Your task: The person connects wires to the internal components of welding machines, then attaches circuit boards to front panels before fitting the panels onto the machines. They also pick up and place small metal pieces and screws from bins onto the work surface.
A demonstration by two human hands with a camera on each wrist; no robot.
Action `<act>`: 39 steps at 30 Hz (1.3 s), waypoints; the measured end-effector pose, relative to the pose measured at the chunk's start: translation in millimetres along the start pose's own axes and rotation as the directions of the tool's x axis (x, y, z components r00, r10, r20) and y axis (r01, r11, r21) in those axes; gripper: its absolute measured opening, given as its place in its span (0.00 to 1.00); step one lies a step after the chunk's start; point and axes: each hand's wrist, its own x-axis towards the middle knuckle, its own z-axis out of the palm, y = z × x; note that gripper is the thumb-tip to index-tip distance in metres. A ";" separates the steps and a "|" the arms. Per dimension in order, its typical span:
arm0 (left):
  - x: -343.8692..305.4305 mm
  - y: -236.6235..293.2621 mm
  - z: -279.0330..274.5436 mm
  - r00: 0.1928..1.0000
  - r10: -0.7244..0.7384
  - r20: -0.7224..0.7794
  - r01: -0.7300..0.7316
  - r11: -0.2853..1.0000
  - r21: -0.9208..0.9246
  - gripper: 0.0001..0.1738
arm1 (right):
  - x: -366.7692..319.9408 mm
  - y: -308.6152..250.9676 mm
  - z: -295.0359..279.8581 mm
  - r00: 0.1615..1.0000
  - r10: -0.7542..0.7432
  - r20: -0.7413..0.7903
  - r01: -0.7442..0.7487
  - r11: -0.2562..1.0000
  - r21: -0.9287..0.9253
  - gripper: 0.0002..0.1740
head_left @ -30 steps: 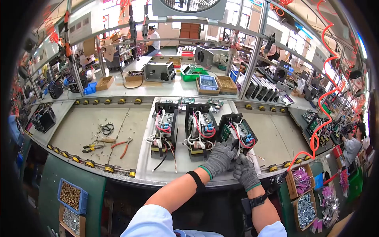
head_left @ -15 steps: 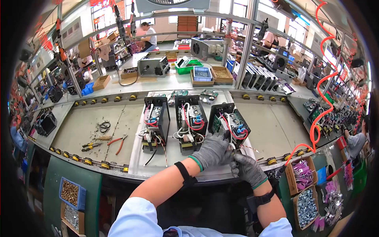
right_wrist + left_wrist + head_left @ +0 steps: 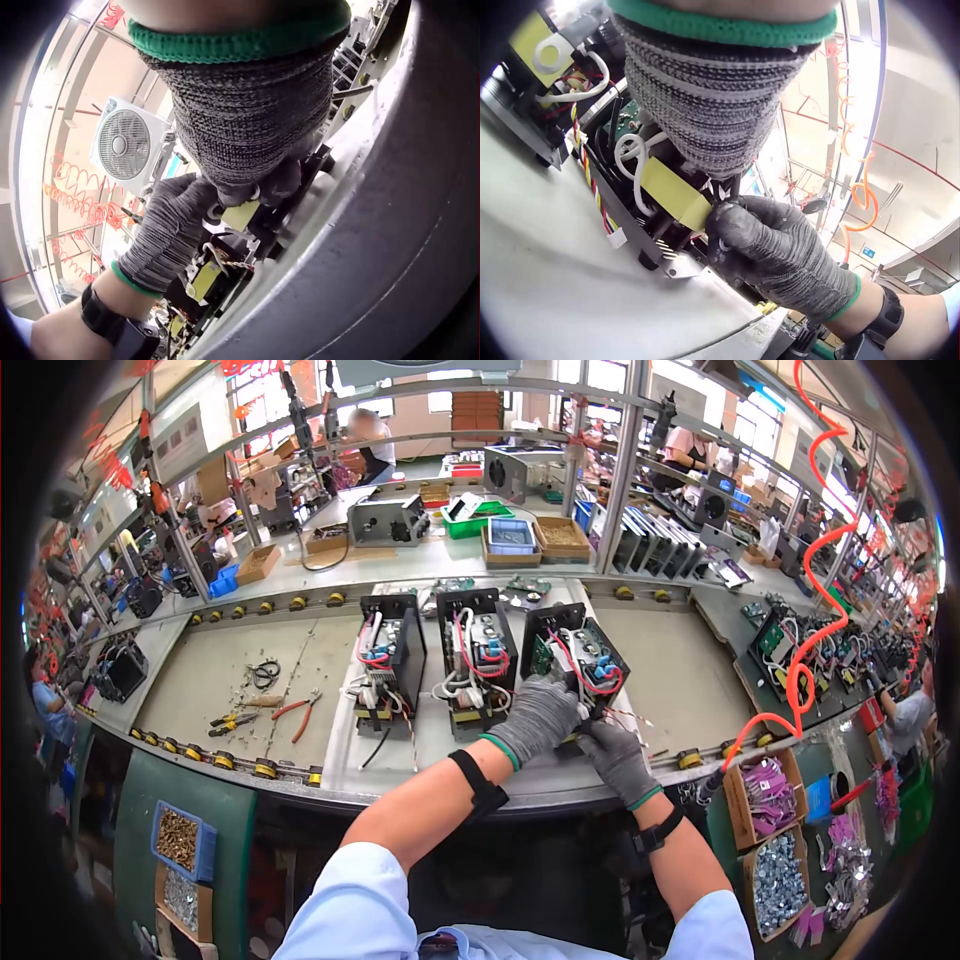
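Observation:
Three open-topped electronic power units stand in a row on a white board [image 3: 440, 760]: the left unit [image 3: 405, 660], the middle unit [image 3: 505, 630] and the right unit [image 3: 602, 645]. Both hands wear grey knit gloves and meet at the near end of the right unit. My left hand [image 3: 540, 720] reaches over its front from the left, fingertips hidden down among white cables. Beside it my right hand [image 3: 620, 760] is curled, thumb and fingers at a yellow-wrapped transformer [image 3: 675, 195]; I cannot tell what they pinch. A white looped cable [image 3: 635, 165] rises next to this transformer.
Pliers with red handles [image 3: 300, 710], yellow-handled pliers [image 3: 232, 724] and a black cable coil [image 3: 265, 675] lie left of the board. Bins of screws [image 3: 180, 840] and metal parts [image 3: 775, 885] flank me. An orange coiled hose [image 3: 797, 690] hangs at the right.
The head view has shifted, so the units appear farther left and higher. My right hand has moved in closer to the right unit's near end; my left hand stays at its front.

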 end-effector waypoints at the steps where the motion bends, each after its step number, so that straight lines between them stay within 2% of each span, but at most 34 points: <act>1: 3.0 1.7 0.2 0.998 -0.029 0.047 0.028 0.999 0.028 0.12 | 0.3 -3.4 2.7 0.998 0.041 -0.047 -0.039 0.999 0.032 0.11; 3: 7.5 3.9 -1.4 0.981 -0.112 0.157 0.095 0.989 0.115 0.09 | 3.2 -9.0 8.1 0.987 0.137 -0.083 -0.125 0.983 0.134 0.11; 4: 2.6 5.8 -9.3 0.983 -0.154 0.103 0.145 0.985 0.088 0.08 | 7.0 -8.6 11.7 0.989 0.128 -0.079 -0.116 0.984 0.138 0.11; 6: -24.7 15.0 -30.6 0.967 -0.126 -0.222 0.133 0.991 0.017 0.07 | 10.2 -5.8 20.9 0.960 0.274 0.049 -0.279 0.946 0.164 0.12; 7: -45.3 12.0 -45.1 0.959 -0.167 -0.231 0.150 0.985 -0.089 0.06 | 14.1 -18.6 17.1 0.985 0.172 -0.008 -0.167 0.966 0.199 0.13; 8: -69.3 1.3 -56.9 0.950 -0.206 -0.235 0.162 0.968 -0.193 0.06 | 17.3 -21.2 16.1 0.983 0.181 -0.003 -0.177 0.962 0.208 0.13; 10: -120.8 -28.4 -67.9 0.872 -0.426 -0.241 0.376 0.898 -0.226 0.09 | 26.8 -19.1 13.1 0.977 0.197 0.081 -0.206 0.971 0.122 0.14; 12: -167.9 -71.6 -73.5 0.771 -0.475 -0.424 0.451 0.878 -0.162 0.13 | 37.9 -10.7 19.9 0.974 0.204 0.098 -0.216 0.968 0.129 0.14; 14: -198.5 -91.2 -101.4 0.609 -0.737 -0.293 0.677 0.676 -0.292 0.13 | 46.8 1.9 34.0 0.983 0.182 0.034 -0.185 0.972 0.143 0.14; 15: -211.3 -105.5 -102.6 0.602 -0.739 -0.302 0.685 0.672 -0.280 0.13 | 51.3 3.1 42.0 0.983 0.182 -0.020 -0.177 0.973 0.152 0.14; 16: -225.8 -124.4 -96.1 0.573 -0.791 -0.215 0.744 0.612 -0.267 0.14 | 57.5 2.9 42.8 0.975 0.217 0.037 -0.220 0.969 0.113 0.14; 17: -237.0 -140.8 -92.0 0.535 -0.834 -0.133 0.797 0.550 -0.250 0.15 | 60.0 3.9 44.2 0.969 0.235 0.081 -0.247 0.950 0.193 0.14; 18: -240.9 -148.8 -89.9 0.592 -0.790 -0.158 0.756 0.613 -0.230 0.17 | 61.6 4.8 44.5 0.960 0.253 0.122 -0.277 0.923 0.267 0.15; 19: -239.0 -152.4 -93.4 0.616 -0.778 -0.125 0.735 0.625 -0.263 0.18 | 64.5 -1.3 37.2 0.952 0.237 0.193 -0.290 0.902 0.319 0.15; 20: -238.3 -152.5 -94.7 0.638 -0.765 -0.084 0.717 0.630 -0.299 0.19 | 69.3 -0.9 34.9 0.953 0.231 0.197 -0.286 0.902 0.322 0.15; 21: -232.3 -150.6 -103.9 0.637 -0.768 0.058 0.736 0.585 -0.340 0.21 | 72.6 1.2 32.7 0.953 0.200 0.228 -0.246 0.949 0.195 0.15; 22: -228.2 -148.9 -108.5 0.637 -0.768 0.069 0.738 0.581 -0.342 0.21 | 74.1 0.1 31.1 0.948 0.178 0.262 -0.201 0.978 0.062 0.15; 23: -224.3 -146.6 -111.4 0.648 -0.747 0.152 0.731 0.553 -0.401 0.22 | 74.3 -5.6 30.6 0.969 0.118 0.216 -0.098 0.990 -0.100 0.14; 24: -220.8 -144.7 -111.8 0.663 -0.714 0.227 0.719 0.520 -0.462 0.23 | 71.8 -9.3 31.4 0.968 0.129 0.216 -0.107 0.988 -0.111 0.14; 26: -217.7 -146.1 -102.1 0.684 -0.703 0.195 0.695 0.548 -0.465 0.25 | 69.9 -14.6 30.8 0.993 0.023 0.116 0.018 0.940 -0.342 0.12; 27: -219.7 -153.0 -90.9 0.697 -0.690 0.195 0.688 0.567 -0.453 0.25 | 67.2 -17.2 34.9 0.995 0.033 0.093 0.019 0.860 -0.509 0.14; 28: -219.0 -157.4 -89.8 0.709 -0.679 0.189 0.680 0.588 -0.438 0.25 | 64.9 -38.4 32.0 0.996 0.028 0.088 0.022 0.855 -0.518 0.14; 30: -219.2 -162.5 -90.4 0.689 -0.695 0.206 0.704 0.574 -0.419 0.23 | 58.4 -93.6 28.9 0.993 0.106 -0.045 -0.114 0.852 -0.510 0.14; 31: -222.2 -166.2 -85.9 0.723 -0.668 0.176 0.666 0.605 -0.437 0.23 | 61.3 -118.9 35.8 0.985 0.173 0.011 -0.159 0.928 -0.336 0.16; 32: -226.4 -166.6 -81.9 0.759 -0.633 0.153 0.624 0.640 -0.448 0.23 | 60.5 -140.2 44.3 0.994 0.110 0.023 -0.094 0.927 -0.364 0.17; 34: -224.2 -167.4 -85.2 0.762 -0.628 0.156 0.622 0.645 -0.443 0.22 | 66.7 -106.4 89.0 0.991 0.106 0.078 -0.098 0.990 -0.106 0.19; 35: -222.0 -166.0 -88.4 0.781 -0.605 0.157 0.614 0.696 -0.371 0.21 | 71.2 -94.2 104.4 0.993 0.095 0.063 -0.089 0.991 -0.101 0.19; 36: -220.3 -166.4 -88.9 0.798 -0.582 0.157 0.601 0.742 -0.297 0.20 | 76.1 -83.7 116.3 0.977 0.132 0.165 -0.125 0.991 -0.048 0.20; 37: -224.4 -173.0 -70.9 0.810 -0.579 0.097 0.570 0.736 -0.366 0.20 | 82.3 -76.1 126.3 0.951 0.160 0.266 -0.165 0.986 -0.002 0.22; 38: -218.7 -171.8 -75.4 0.816 -0.573 0.082 0.560 0.745 -0.363 0.20 | 86.6 -70.0 137.5 0.956 0.152 0.251 -0.156 0.988 -0.002 0.22; 39: -213.6 -168.2 -78.0 0.785 -0.609 0.112 0.608 0.726 -0.320 0.21 | 87.2 -65.0 148.6 0.989 0.087 0.119 -0.079 0.995 -0.067 0.23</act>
